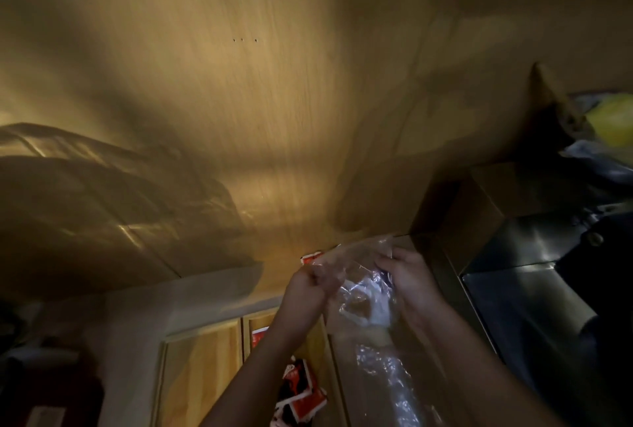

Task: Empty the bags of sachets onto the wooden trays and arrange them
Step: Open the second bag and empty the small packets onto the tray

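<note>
Holding a clear plastic bag [363,293] up in the air, the two hands work at its top edge. Nearest, at the bottom of the view, some red and white sachets [299,389] lie on a wooden tray [202,372]. Part of that tray is bare. A thin wooden strip runs down its middle, and the sachets sit to the right of it.

A bit farther up, the left hand [305,289] has its grip pinched shut on the left side of the bag's mouth. The right hand [407,276] has its grip closed on the right side. The bag hangs between them, above the tray. Something pale shows inside it, but it is too blurry to tell what. A red sachet [310,258] peeks out just behind the bag's top.

I think the step in hand is opening this bag so it can be emptied. The next move likely calls for pulling the two sides apart and tipping the bag over the tray, so the sachets fall on the wood and not off the edge.

Far behind is a big wooden wall [239,84]. To the right stands a dark shiny box [534,272], with something yellow [609,122] above it.
</note>
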